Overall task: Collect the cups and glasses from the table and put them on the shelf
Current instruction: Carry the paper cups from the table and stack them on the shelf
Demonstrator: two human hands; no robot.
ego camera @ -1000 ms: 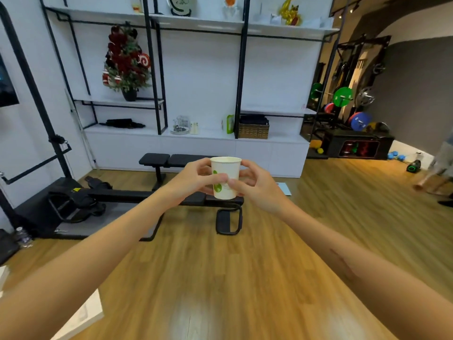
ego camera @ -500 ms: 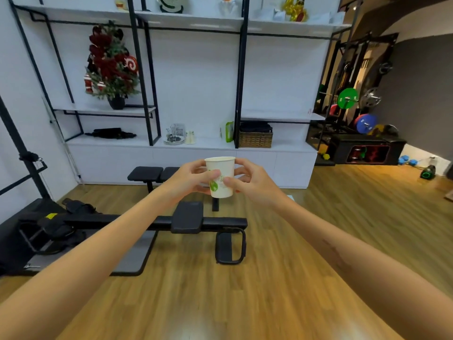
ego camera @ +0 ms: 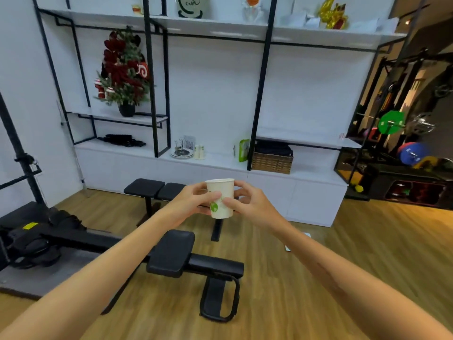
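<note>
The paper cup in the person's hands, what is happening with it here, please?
A person holds a white paper cup with a green mark upright in front of them, the left hand and the right hand gripping it from either side. They face a white shelf unit across a wooden floor, with a black weight bench lying between. The cup is not yet on the shelf, where a wicker basket and a small decorated tree already stand.

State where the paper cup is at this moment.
In the head view the paper cup is near the centre, upright in mid-air, gripped between the left hand and right hand, above the black bench, short of the shelf.
</note>
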